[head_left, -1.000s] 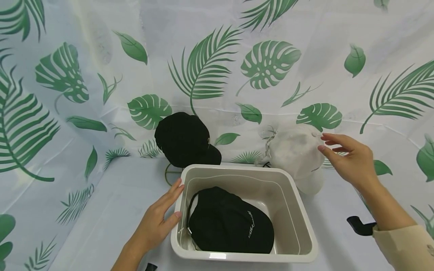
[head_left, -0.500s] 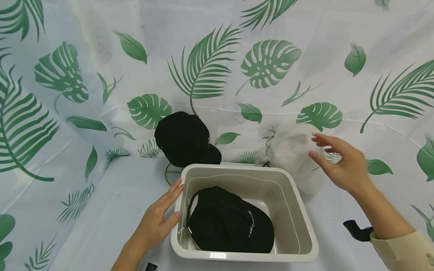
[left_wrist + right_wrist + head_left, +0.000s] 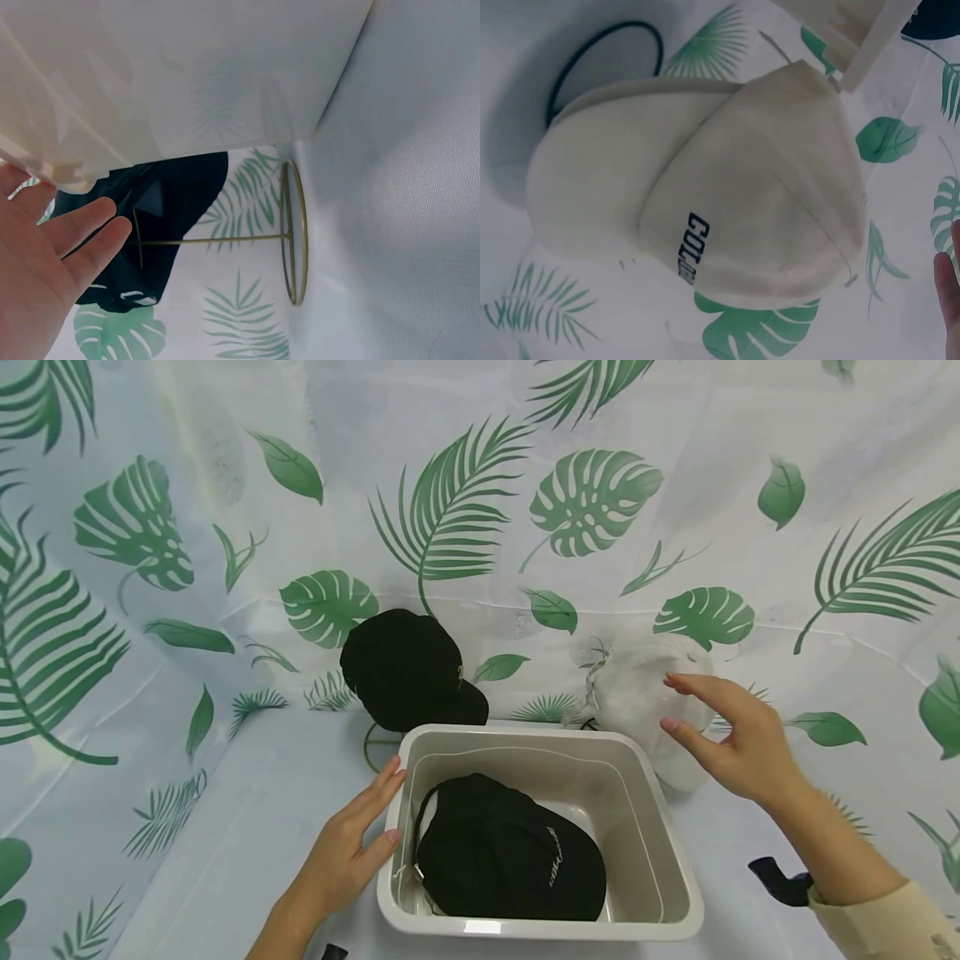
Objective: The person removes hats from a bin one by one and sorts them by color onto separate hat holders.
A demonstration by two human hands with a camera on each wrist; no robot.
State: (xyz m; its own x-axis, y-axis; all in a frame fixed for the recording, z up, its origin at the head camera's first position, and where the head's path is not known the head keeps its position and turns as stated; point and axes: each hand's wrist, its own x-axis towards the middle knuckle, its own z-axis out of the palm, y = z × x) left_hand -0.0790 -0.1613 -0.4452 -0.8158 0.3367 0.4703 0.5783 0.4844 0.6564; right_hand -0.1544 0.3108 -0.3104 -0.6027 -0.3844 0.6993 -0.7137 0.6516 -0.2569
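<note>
My left hand (image 3: 341, 856) rests with fairly straight fingers against the left rim of a light grey plastic bin (image 3: 551, 929). Inside the bin lies a black cap (image 3: 502, 852) with white lettering on its brim. Beyond the bin's right side, an off-white cap (image 3: 626, 689) sits on a stand; dark lettering on its front shows in the right wrist view, where the cap (image 3: 765, 187) fills the middle. My right hand (image 3: 738, 743) hovers in front of that cap in the head view, thumb and fingers spread apart, holding nothing. The right wrist view shows only some fingertips (image 3: 946, 281), apart from the cap.
Behind the bin's left corner, another black cap (image 3: 401, 668) hangs on a thin brass-coloured wire stand (image 3: 296, 232) with a ring base. A black ring base (image 3: 660, 49) shows beneath the off-white cap. A white leaf-print cloth (image 3: 450, 527) covers the back.
My right hand has drifted left and slightly down, across the front of the off-white cap, with its fingers still apart. The left hand and bin stay in place.
</note>
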